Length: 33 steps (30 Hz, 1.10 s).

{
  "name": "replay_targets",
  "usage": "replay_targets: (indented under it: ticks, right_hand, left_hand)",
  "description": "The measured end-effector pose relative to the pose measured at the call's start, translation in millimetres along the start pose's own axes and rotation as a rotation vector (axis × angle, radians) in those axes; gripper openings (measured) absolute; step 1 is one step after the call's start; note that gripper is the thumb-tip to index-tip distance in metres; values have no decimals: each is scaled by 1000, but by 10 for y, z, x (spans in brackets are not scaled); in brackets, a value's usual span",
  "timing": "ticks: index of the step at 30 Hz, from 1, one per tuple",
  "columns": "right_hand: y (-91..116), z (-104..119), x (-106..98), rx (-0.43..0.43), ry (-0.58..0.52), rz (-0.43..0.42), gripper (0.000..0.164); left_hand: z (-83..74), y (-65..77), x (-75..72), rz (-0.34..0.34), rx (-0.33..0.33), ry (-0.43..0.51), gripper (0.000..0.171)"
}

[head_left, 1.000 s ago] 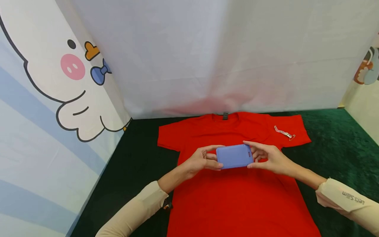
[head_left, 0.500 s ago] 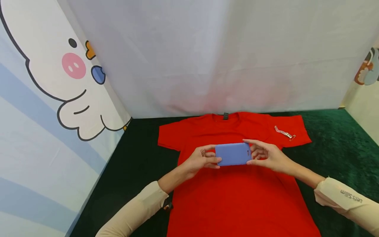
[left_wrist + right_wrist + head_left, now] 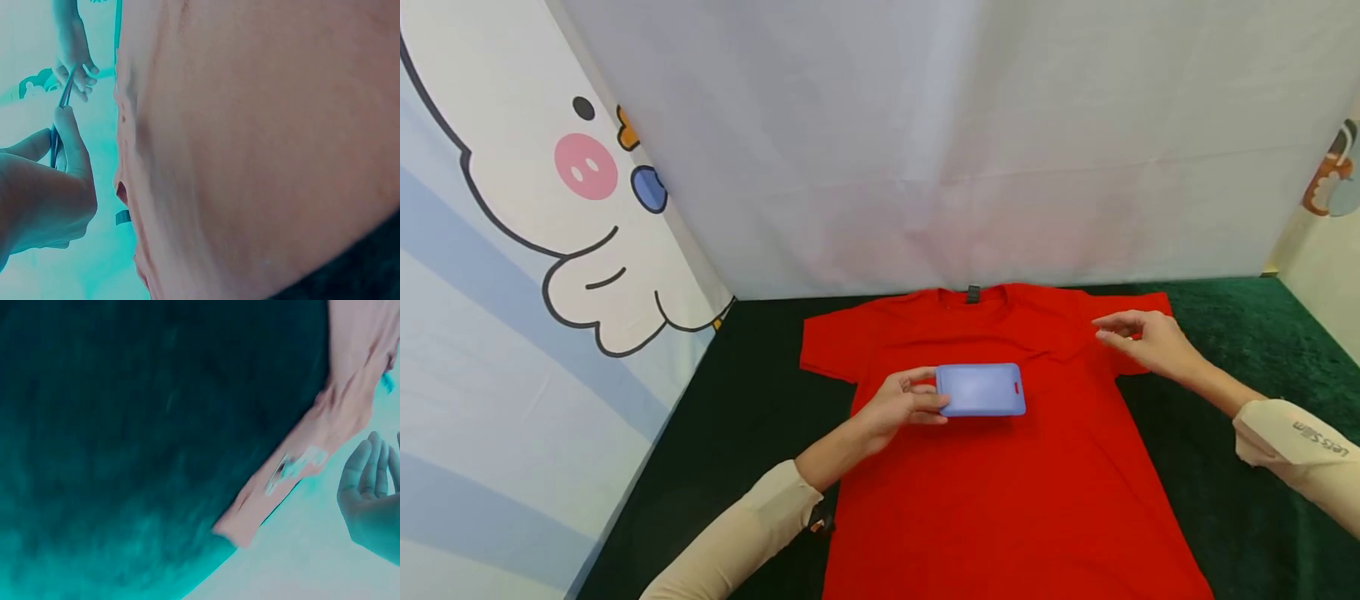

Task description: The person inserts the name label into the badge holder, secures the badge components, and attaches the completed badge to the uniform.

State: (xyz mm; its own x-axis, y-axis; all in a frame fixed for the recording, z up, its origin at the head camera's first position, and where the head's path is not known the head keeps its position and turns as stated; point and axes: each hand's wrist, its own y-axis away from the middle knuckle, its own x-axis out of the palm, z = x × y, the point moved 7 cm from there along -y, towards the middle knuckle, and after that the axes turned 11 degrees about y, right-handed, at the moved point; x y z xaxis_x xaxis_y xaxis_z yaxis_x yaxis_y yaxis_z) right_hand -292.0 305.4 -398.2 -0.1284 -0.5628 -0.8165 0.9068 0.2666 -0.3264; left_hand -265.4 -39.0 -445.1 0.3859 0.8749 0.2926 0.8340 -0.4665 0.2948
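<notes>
A blue plastic card holder (image 3: 983, 389) with a small slot at its right end is held up over a red T-shirt (image 3: 992, 500). My left hand (image 3: 886, 412) pinches its left edge between thumb and fingers; the left wrist view shows the holder (image 3: 65, 94) edge-on. My right hand (image 3: 1152, 343) is in the air by the shirt's right-hand sleeve, fingers loosely extended and holding nothing. A short strap with a metal clip (image 3: 302, 465) lies on that sleeve in the right wrist view; in the head view my right hand hides it.
The shirt is spread flat on a dark green cloth (image 3: 752, 433), its collar tag (image 3: 973, 293) near the back. A white curtain (image 3: 880, 150) rises behind the table. A printed cartoon sheet (image 3: 497, 333) hangs at the left.
My right hand has let go of the card holder's right end and moved right and away toward the sleeve. The left hand keeps the holder, which has shifted slightly left.
</notes>
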Motion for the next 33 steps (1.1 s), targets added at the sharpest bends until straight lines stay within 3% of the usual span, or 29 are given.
replay_targets:
  ticks: [3,7,11,18,33]
  right_hand:
    - [-66,-171,-67,12,129,33,26]
    - [-129,-326,-72,-41,268,71,25]
    - [-150,-461,-19,-55,330,121,28]
    - [-162,-616,83,33,298,236,35]
    - [-122,-641,98,77,269,224,25]
  left_hand:
    - [9,-14,-15,-14,-3,-5,58]
    - [18,-15,-21,-1,1,-30,59]
    - [17,0,-13,33,7,-38,60]
    - [5,4,-22,66,21,-31,61]
    - [16,19,-33,63,10,-21,59]
